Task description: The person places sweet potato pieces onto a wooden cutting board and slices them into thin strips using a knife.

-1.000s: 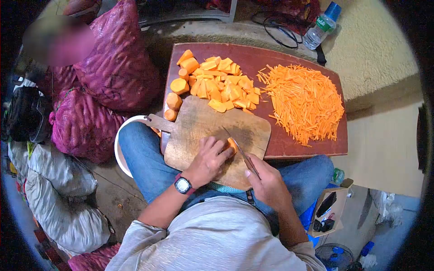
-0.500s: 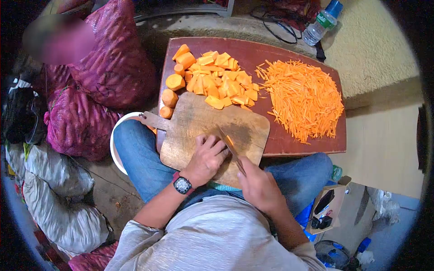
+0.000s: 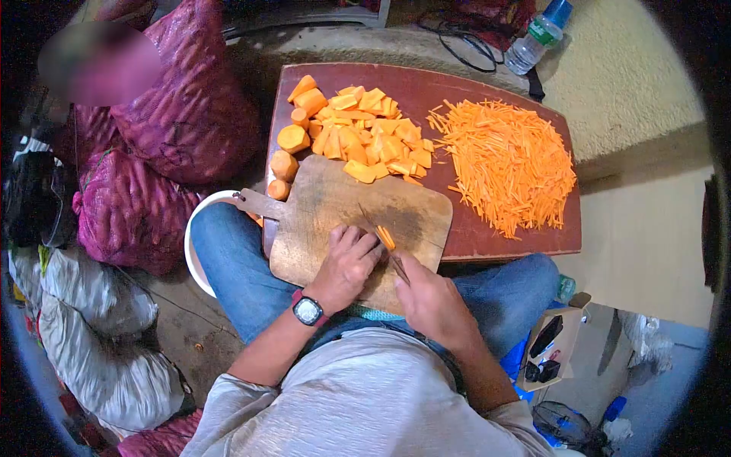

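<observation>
A wooden cutting board (image 3: 320, 221) lies across my lap and the front edge of the red board. On it my left hand (image 3: 350, 263) rests with curled fingers pressed together; whatever is beneath the fingertips is hidden. My right hand (image 3: 430, 297) is closed round the handle of a knife (image 3: 396, 263), its blade close beside the left fingertips. Several thin carrot strips (image 3: 386, 237) lie by the blade. Behind the cutting board are flat carrot slices (image 3: 373, 137) and thicker carrot chunks (image 3: 293, 139). A large heap of shredded carrot (image 3: 510, 164) sits at the right.
The red board (image 3: 472, 247) bears the carrots. Purple mesh sacks (image 3: 137, 206) and white sacks (image 3: 99, 343) stand at the left. A white basin (image 3: 199, 263) is by my left knee. A plastic bottle (image 3: 537, 42) stands at the back right, a cardboard box (image 3: 567, 343) at the lower right.
The knife blade has shifted slightly and tilted in my right hand. More carrot strips show beside it. My left hand has hardly moved.
</observation>
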`<state>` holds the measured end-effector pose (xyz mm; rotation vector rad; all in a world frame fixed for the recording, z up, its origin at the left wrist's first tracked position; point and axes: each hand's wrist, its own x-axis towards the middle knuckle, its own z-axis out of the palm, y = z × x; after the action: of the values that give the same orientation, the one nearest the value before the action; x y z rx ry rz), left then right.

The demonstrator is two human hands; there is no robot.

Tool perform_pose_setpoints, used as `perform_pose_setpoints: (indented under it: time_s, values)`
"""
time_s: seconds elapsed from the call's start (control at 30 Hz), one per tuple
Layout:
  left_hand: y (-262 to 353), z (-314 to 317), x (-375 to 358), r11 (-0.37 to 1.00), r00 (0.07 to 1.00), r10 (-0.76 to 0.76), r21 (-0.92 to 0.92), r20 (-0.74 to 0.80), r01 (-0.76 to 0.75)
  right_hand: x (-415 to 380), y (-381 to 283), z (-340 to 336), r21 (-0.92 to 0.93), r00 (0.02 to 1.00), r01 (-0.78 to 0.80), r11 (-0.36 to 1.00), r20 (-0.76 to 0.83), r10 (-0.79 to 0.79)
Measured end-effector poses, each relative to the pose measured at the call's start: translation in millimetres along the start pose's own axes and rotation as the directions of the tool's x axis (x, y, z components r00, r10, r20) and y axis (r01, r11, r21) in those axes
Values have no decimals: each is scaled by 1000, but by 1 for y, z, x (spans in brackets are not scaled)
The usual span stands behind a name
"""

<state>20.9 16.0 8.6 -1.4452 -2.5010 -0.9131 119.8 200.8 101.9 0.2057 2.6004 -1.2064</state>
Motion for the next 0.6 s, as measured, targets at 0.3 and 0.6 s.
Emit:
perform_pose_setpoints:
  time_s: [0.3,0.6]
  values:
    - [2,0,-1,999,999,-39,13,10,39,-10,4,2,-3,999,-48,999,8,48]
    - [-1,-1,-7,998,998,-65,-9,13,65,-19,-5,-3,-8,994,-94,996,46,94]
